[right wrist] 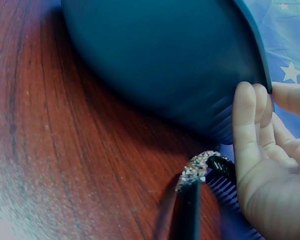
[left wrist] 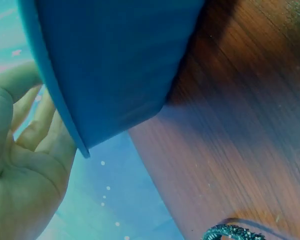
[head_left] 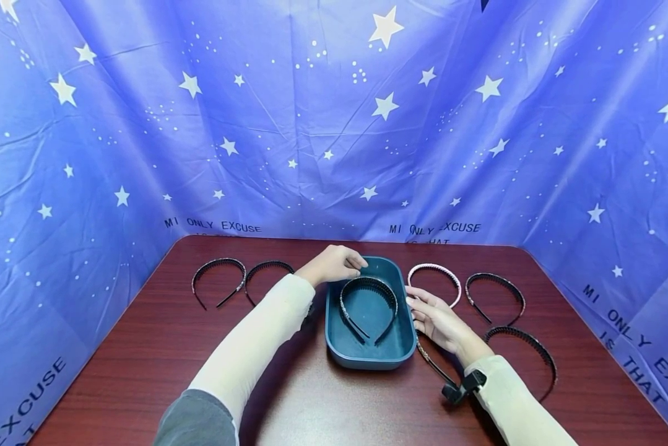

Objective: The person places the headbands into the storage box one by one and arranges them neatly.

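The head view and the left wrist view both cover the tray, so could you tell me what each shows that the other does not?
Only the head view shows the headband inside the tray, the pink headband, and the right hand against the tray's right wall. Only the left wrist view shows the tray's outer wall from below, close up. Both show the left hand, the teal tray and the wooden table.

In front of me stands a dark reddish-brown wooden table with rounded corners (head_left: 161,347), its grain running lengthwise and its surface faintly glossy. Around it on three sides hangs a creased blue-violet fabric backdrop printed with white stars and dots (head_left: 322,124). Black lettering reading "MI ONLY EXCUSE" runs along the lower part of the cloth. The light is even and soft, with mild shadows.
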The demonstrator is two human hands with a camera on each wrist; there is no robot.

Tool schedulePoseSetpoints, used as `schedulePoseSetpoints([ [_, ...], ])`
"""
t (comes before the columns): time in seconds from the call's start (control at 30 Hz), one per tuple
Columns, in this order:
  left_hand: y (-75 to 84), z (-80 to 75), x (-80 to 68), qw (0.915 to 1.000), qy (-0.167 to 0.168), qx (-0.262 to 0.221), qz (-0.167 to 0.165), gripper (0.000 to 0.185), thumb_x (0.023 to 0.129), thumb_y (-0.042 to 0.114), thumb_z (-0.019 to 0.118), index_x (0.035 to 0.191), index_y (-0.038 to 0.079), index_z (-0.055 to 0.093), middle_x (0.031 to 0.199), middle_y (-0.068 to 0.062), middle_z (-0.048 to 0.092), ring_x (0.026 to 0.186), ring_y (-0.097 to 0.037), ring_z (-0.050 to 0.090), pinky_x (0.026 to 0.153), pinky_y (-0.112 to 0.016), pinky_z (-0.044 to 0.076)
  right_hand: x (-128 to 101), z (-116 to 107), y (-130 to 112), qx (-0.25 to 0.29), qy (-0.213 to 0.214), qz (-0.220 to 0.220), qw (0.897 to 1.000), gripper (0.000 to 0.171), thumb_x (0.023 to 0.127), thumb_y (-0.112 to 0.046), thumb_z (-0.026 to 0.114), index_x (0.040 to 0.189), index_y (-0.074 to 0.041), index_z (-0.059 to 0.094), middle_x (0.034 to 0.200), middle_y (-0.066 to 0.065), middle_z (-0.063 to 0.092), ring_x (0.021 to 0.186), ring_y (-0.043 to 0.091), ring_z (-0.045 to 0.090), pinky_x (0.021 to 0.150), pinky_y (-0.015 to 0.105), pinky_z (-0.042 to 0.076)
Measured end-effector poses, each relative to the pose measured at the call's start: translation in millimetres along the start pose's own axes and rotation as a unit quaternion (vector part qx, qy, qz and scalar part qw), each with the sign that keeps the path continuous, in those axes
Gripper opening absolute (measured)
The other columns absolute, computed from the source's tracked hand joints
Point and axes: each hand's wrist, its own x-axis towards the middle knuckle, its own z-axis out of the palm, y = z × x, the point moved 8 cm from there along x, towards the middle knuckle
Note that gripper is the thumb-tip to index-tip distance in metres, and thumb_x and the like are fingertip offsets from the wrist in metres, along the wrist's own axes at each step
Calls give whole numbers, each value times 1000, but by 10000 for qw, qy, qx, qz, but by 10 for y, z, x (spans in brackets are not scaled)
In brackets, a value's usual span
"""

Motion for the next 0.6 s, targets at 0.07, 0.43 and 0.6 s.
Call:
schedulePoseSetpoints([
  [0.07,0,-29,-12,9999,93,-108,50,23,94,8,69,117,7,74,108,-5,73,100,-16,70,86,-23,53,0,-2,-2,11,2,3,10000,60,108,-13,47,154,8,16,109,1,67,92,10,65,76,25,55],
  [0.43,5,-148,-93,9979,436,-313,349,24,94,9,70,117,6,74,107,-4,73,98,-13,69,87,-22,53,-7,2,-3,44,-13,-21,10000,61,107,-14,48,155,8,15,108,1,68,91,10,65,75,25,55],
  [0.6,-41,-246,-158,9968,661,-354,279,24,94,9,70,117,6,73,101,-1,73,95,-12,69,89,-26,53,0,-3,-5,8,-2,-15,10000,61,107,-13,48,154,8,15,108,0,68,91,10,65,75,25,55],
])
